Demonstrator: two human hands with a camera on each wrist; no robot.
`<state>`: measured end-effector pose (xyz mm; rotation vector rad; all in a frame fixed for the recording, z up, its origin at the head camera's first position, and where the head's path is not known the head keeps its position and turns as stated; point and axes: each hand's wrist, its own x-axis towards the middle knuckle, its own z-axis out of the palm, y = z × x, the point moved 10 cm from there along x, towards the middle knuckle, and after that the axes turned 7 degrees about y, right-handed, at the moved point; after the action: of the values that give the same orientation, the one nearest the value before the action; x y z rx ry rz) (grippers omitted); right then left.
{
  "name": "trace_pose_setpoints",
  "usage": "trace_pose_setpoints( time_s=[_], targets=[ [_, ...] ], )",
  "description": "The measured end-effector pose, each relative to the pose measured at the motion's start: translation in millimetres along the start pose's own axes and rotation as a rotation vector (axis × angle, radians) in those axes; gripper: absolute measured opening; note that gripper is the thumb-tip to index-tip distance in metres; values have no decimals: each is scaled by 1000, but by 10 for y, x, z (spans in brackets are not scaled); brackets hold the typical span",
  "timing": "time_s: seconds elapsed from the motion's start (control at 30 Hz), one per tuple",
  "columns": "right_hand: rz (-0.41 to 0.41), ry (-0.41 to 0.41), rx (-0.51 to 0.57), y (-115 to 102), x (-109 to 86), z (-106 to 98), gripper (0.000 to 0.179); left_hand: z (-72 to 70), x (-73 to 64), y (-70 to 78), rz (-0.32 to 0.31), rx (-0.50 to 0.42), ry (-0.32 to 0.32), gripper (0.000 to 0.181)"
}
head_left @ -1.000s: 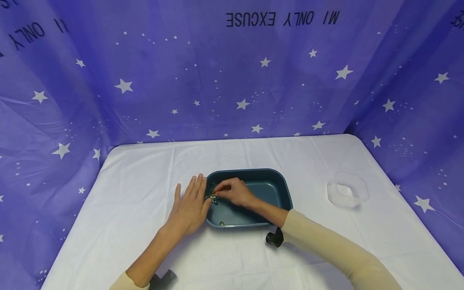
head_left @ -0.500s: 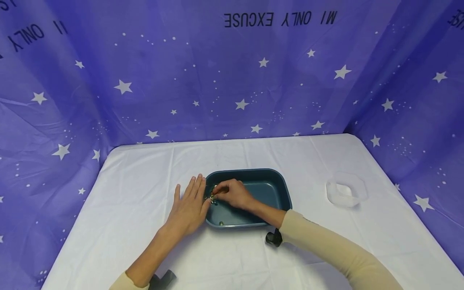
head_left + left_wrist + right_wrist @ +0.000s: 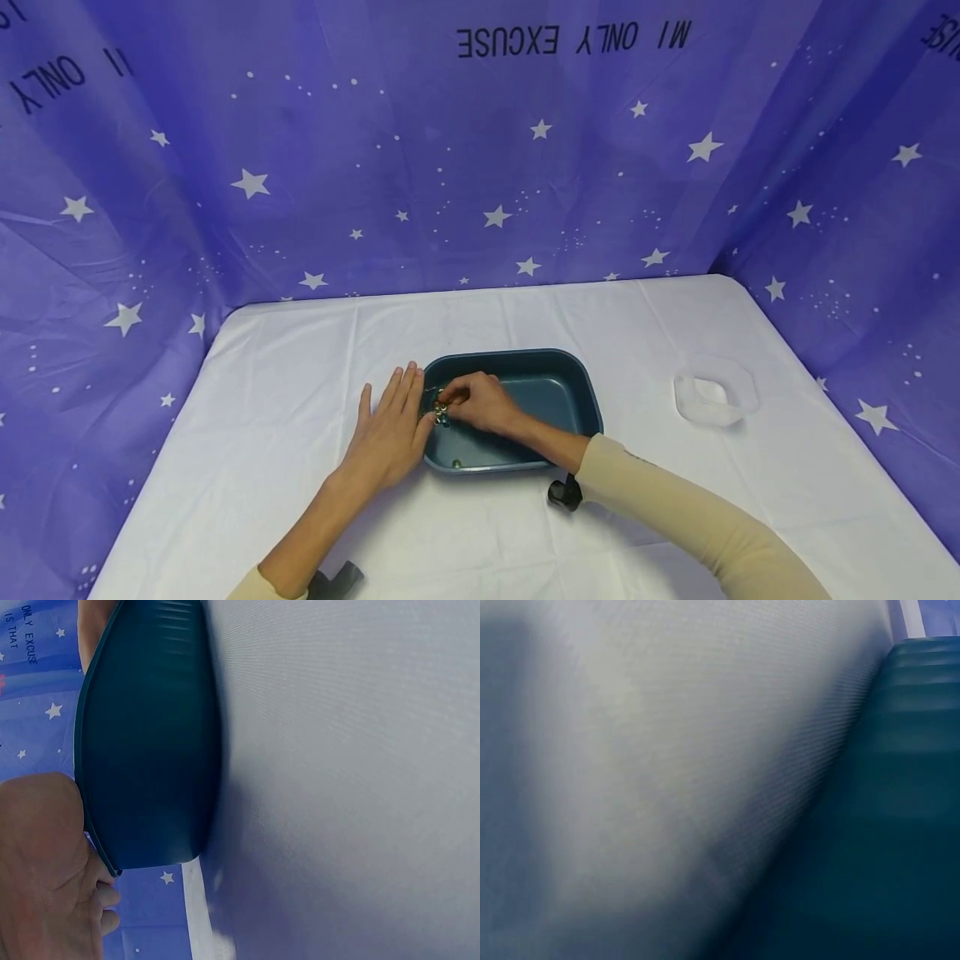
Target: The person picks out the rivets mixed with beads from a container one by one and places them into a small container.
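Note:
A dark teal rectangular basin (image 3: 543,417) stands on the white cloth in the head view. Small shiny pieces that look like glass marbles (image 3: 441,414) lie bunched at its left end. A lone greenish marble (image 3: 457,463) sits near the front left corner. My left hand (image 3: 388,433) rests along the basin's left rim, fingers straight, thumb reaching over the edge. Inside the basin, my right hand (image 3: 480,402) has its thumb and fingertips pinched together at the bunch, apparently on a marble mostly hidden by the fingers. The right wrist view shows only the basin's outer wall (image 3: 877,847) and cloth.
A clear plastic container (image 3: 716,392) with cut corners stands on the table to the right. Black wrist-camera mounts sit below each wrist, the right one (image 3: 565,494) close to the basin's front wall. A purple starred curtain (image 3: 480,167) hangs behind and beside the table.
My right fingers shift slightly among the marbles at the basin's left end. The left hand stays on the rim, and the basin keeps its place. The head view drifts a little.

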<state>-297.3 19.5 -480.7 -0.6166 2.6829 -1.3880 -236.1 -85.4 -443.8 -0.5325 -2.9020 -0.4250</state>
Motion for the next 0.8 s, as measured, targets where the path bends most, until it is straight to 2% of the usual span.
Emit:
trace_pose_setpoints(
  time_s=[0.3, 0.53, 0.8],
  targets=[
    [-19, 27, -41, -48, -2, -14, 10, 0, 2, -3, 0, 1, 3, 65],
    [-34, 33, -60, -64, -3, -12, 12, -6, -4, -4, 1, -5, 7, 64],
    [-89, 37, -97, -117, -19, -5, 13, -2, -5, -5, 2, -14, 8, 64]
  ],
)
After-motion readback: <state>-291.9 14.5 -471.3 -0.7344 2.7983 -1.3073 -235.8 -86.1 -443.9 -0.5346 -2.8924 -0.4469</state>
